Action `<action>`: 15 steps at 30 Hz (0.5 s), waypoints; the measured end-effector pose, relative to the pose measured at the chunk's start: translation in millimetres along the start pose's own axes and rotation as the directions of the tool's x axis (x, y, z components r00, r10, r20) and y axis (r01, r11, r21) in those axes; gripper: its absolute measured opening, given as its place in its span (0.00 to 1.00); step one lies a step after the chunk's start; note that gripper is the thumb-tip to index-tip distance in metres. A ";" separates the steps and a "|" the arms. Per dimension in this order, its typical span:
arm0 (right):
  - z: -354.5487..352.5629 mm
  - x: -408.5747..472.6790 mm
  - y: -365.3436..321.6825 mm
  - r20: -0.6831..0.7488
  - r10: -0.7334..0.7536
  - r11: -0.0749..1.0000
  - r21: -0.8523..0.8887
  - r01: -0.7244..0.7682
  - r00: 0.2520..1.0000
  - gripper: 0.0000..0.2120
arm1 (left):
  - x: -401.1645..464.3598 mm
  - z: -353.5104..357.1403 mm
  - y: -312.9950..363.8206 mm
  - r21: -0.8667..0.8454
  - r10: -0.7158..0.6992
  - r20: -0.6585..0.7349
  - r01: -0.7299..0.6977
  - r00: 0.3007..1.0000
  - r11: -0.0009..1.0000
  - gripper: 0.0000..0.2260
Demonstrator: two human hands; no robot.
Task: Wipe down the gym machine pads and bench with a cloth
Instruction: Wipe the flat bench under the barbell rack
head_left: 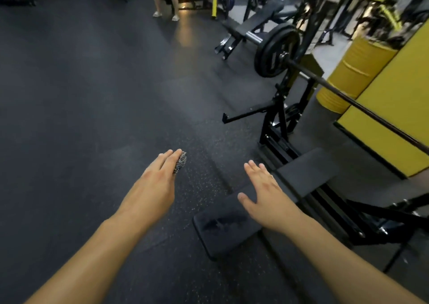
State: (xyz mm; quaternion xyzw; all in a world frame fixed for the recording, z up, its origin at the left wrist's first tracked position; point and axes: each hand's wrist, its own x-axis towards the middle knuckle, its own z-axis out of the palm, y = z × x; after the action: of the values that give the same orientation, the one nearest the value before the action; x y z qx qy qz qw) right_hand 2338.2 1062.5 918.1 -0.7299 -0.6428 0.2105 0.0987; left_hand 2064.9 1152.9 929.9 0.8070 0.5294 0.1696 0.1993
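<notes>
- Your left hand (pixel 155 180) pinches the speckled cloth (pixel 180 162) against its fingers, over the floor.
- Your right hand (pixel 264 192) hovers spread and empty above the bench pad (pixel 222 231).

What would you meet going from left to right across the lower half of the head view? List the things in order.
Left hand → patterned cloth → right hand → bench pad → black machine frame

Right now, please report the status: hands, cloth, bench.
Left hand holds speckled grey cloth, over floor. Right hand open, empty, above black padded bench. Smudge visible on pad. Barbell bar crosses above the bench.
</notes>
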 end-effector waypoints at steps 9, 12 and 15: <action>-14.2 -27.9 -37.2 -0.156 0.209 0.978 0.022 -0.208 0.966 0.39 | 46.8 -47.1 4.5 -0.050 0.259 0.067 -0.256 0.964 0.965 0.25; -28.4 -24.0 -27.8 -0.221 0.315 0.949 0.062 -0.309 0.923 0.38 | 74.4 -43.6 11.5 -0.054 0.356 0.098 -0.352 0.929 0.934 0.25; -34.0 -14.7 -13.1 -0.256 0.404 0.915 0.104 -0.391 0.878 0.38 | 114.8 -32.8 17.7 -0.063 0.430 0.134 -0.425 0.893 0.903 0.25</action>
State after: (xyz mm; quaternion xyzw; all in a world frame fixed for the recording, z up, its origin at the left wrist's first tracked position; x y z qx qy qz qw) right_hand 2340.0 1054.4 956.5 -0.8654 -0.4542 0.1398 0.1586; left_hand 2106.8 1257.0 974.2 0.9104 0.3206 0.1586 0.2078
